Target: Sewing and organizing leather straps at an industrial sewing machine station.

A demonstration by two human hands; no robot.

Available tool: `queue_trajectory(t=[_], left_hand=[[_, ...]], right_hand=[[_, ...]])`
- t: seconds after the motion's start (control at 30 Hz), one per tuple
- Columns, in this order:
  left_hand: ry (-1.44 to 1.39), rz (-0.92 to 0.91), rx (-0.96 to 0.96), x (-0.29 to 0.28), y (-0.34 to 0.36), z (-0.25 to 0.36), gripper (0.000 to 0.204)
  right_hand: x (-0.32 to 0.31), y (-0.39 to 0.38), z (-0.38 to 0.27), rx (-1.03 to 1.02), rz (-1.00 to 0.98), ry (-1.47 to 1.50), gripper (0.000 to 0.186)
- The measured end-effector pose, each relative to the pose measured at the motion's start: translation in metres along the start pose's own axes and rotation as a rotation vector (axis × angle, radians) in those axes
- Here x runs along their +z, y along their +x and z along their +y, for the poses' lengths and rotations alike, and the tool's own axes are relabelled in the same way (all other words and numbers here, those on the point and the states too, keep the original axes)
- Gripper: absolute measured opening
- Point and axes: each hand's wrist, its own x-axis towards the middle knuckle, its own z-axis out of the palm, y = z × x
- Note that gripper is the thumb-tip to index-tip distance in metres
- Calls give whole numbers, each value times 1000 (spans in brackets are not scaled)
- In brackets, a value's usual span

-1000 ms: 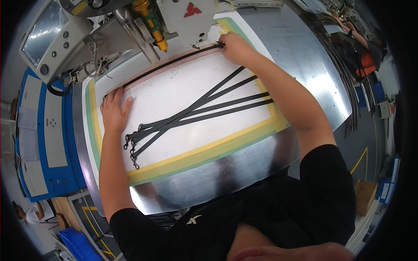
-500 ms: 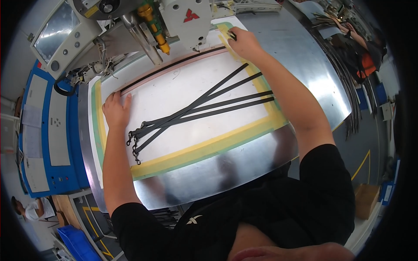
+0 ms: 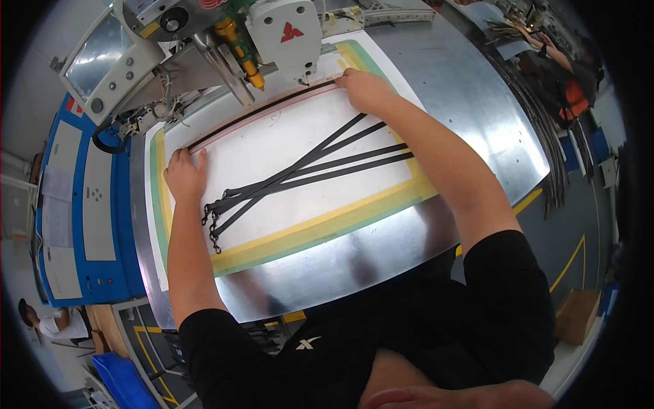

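A long black strap (image 3: 262, 115) lies along a pink-edged strip at the far side of a white board (image 3: 235, 163) bordered with yellow and green tape. At the strap's left end rests my left hand (image 3: 184, 175), its thumb spread from its fingers. My right hand (image 3: 364, 91) is closed at the strap's right end, fingertips on it. Nearer to me, several dark straps (image 3: 300, 165) cross one another on the board. Metal snap hooks (image 3: 216, 240) are at their left ends, and my right forearm passes over or close to their right ends.
A machine head (image 3: 285, 37) with a yellow-orange nozzle (image 3: 252, 68) overhangs the far side. A control screen (image 3: 99, 58) and blue cabinet (image 3: 102, 225) stand left. The shiny metal table (image 3: 470, 102) extends right. Other people are at far left and upper right.
My right hand has moved left and nearer, from the taped far right corner to the strap's right end. My left hand stays at the left end. The view has shifted slightly.
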Motion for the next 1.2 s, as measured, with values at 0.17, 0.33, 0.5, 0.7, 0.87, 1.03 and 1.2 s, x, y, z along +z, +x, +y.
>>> queue_trajectory(t=[0.17,0.33,0.5,0.7,0.87,1.03,1.2], left_hand=[[-8,-1,19,3,1,-2,58],[-86,-37,46,-1,3,20,57],[-81,-2,99,6,5,70,58],[-124,-10,99,20,12,136,60],[-138,-36,104,29,14,179,62],[-242,-77,171,29,16,210,62],[-251,-101,327,27,8,233,65]], right_hand=[[-3,6,4,24,-22,28,42],[-11,7,16,62,-42,49,39],[-13,4,54,102,12,-28,35],[-9,7,114,154,79,-99,31],[-1,7,109,175,90,-94,26],[25,15,70,-58,228,-24,23],[36,30,48,-93,156,30,23]])
